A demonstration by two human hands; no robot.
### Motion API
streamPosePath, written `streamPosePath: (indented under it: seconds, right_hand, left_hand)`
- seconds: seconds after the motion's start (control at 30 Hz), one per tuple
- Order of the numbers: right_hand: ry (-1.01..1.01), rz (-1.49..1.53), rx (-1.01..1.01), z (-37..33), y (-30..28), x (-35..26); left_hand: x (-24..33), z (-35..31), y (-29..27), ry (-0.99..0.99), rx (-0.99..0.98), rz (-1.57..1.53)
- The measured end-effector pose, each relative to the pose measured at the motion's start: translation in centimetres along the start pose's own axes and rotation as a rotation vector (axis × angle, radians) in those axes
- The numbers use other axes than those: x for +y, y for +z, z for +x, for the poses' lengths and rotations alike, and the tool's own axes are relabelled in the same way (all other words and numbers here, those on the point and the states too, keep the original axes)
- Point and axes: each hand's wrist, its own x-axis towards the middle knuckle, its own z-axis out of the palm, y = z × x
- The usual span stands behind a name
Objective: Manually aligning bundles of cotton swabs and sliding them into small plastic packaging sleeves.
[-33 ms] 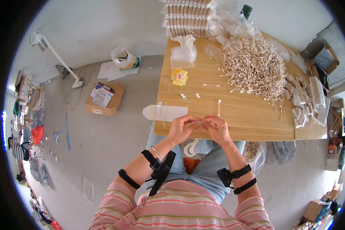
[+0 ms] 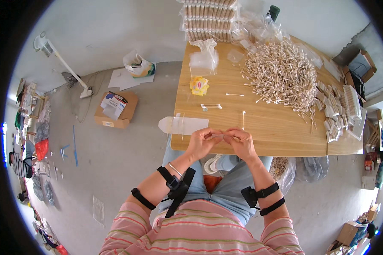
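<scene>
Above the table's near edge, my left hand (image 2: 203, 142) and my right hand (image 2: 241, 141) meet fingertip to fingertip. Both are closed in a pinch; whatever sits between the fingers is too small and covered to make out. Just beyond my right hand, a single cotton swab (image 2: 243, 120) lies pointing away from me. Left of my left hand is a white card strip (image 2: 195, 125) with a pointed end, overhanging the table edge. Several cotton swabs (image 2: 211, 106) lie side by side farther back, and another loose swab (image 2: 234, 94) rests beyond them.
A large heap of cotton swabs (image 2: 285, 74) covers the wooden table's (image 2: 281, 142) far right. Packed swab bundles (image 2: 209, 19), clear plastic bags (image 2: 203, 61) and yellow labels (image 2: 198, 85) stand or lie at the back left. Small packs (image 2: 332, 111) crowd the right end. A cardboard box (image 2: 127, 111) sits on the floor.
</scene>
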Motion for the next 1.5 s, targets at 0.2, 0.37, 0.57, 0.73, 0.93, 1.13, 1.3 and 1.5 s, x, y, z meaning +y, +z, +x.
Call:
streamPosePath:
  seconds: [0.2,0.37,0.57,0.73,0.93,1.13,1.3,1.5]
  right_hand:
    - [0.277,0.445,-0.059,0.5,-0.4,0.4]
    - [0.386,0.482,-0.095,1.3,-0.8,0.0]
    - [0.116,0.294,-0.013,0.2,-0.4,0.1]
    - [0.243,0.438,0.011,-0.2,-1.3,-0.7]
    - [0.290,0.517,-0.033,-0.3,-1.6,1.0]
    - [0.168,0.387,-0.025,-0.5,-1.4,0.7]
    - [-0.174,-0.151,0.085,-1.1,-1.0,0.1]
    - [-0.547,-0.511,0.127,-0.8,-1.3,-1.1]
  left_hand:
    - [0.2,0.3,0.0,-0.112,-0.031,-0.096]
    - [-0.6,1.1,-0.8,-0.162,-0.075,-0.250]
    - [0.7,0.6,0.7,-0.098,-0.042,-0.135]
    - [1.1,1.1,0.9,-0.096,-0.051,-0.056]
    - [-0.6,1.7,-0.4,-0.182,-0.167,-0.140]
    - [-1.1,1.2,0.2,-0.166,-0.143,-0.255]
    - [-0.1,-0.2,1.2,0.473,0.128,0.552]
    - [0.6,-0.3,1.1,0.848,0.225,0.876]
